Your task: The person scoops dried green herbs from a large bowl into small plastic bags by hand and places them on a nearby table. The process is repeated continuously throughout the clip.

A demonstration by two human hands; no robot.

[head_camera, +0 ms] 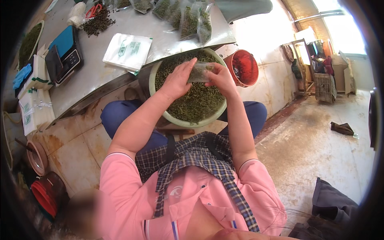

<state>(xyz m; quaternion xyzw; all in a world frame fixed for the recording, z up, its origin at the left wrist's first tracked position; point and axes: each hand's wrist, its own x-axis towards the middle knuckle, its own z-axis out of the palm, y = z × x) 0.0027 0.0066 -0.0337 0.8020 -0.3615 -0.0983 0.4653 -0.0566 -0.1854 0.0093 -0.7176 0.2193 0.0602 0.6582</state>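
Observation:
A small clear plastic bag [198, 73] is held level over a round pale-green tub [201, 122] of small green berries or peppercorns [192, 103]. My left hand [180, 77] is at the bag's left end, its fingers straight and together and the thumb lower down. At the right end, my right hand [221, 78] pinches the bag between thumb and bent fingers. Some green contents show through the film. The tub stands between my knees, its far side partly under the metal table's edge.
On the metal table [93, 54] lie a stack of printed bags [127, 52], a digital scale [67, 54], dark dried berries [97, 24] and several filled bags [189, 24]. A red bucket [242, 68] stands right of the tub. Dark cloth [333, 198] lies on the floor.

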